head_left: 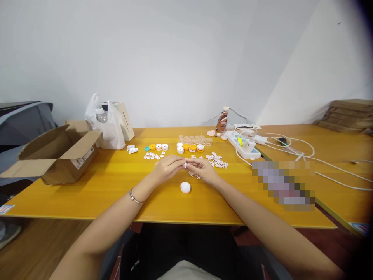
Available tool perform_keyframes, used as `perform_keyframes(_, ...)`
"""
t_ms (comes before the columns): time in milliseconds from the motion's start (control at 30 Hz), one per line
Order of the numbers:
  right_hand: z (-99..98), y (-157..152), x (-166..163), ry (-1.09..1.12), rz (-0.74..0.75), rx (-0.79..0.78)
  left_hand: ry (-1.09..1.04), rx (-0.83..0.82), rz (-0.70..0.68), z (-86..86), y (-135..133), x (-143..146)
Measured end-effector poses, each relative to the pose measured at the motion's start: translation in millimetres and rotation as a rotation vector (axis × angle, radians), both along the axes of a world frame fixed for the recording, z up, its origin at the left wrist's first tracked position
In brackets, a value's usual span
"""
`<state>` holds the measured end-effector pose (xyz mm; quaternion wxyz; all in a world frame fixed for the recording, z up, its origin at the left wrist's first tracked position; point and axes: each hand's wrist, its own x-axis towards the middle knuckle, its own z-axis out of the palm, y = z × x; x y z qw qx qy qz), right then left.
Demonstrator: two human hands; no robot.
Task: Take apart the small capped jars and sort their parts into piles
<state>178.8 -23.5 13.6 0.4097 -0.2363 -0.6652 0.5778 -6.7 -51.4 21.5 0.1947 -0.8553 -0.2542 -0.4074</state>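
My left hand (168, 167) and my right hand (204, 170) meet over the middle of the yellow table (101, 186), fingertips pinched together on a small white piece (185, 165). A silver bangle circles my left wrist. Just in front of my hands sits a round white cap with an orange rim (185, 187). Loose small white pieces (217, 160) lie scattered to the right of my hands, and more (153, 156) to the left. Behind them stand rows of small round containers in blue, orange and white (157, 147), and clear ones (194, 139).
An open cardboard box (55, 155) sits at the left, with a white plastic bag (109, 128) behind it. A brown drink bottle (223, 120), a power strip (244, 144) and white cables (305, 149) occupy the right. Flat cardboard (348, 114) is stacked far right.
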Motion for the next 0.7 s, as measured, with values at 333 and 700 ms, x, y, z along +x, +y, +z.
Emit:
perform_keyframes(333,-0.1,-1,4,-0.126,-0.041,0.141,0.018,0.042,0.076,-7.3,-6,8)
perform_keyframes(700,-2.3,2,5,-0.2,-0.078,0.133,0.043,0.004,0.118,-13.0,-5,12)
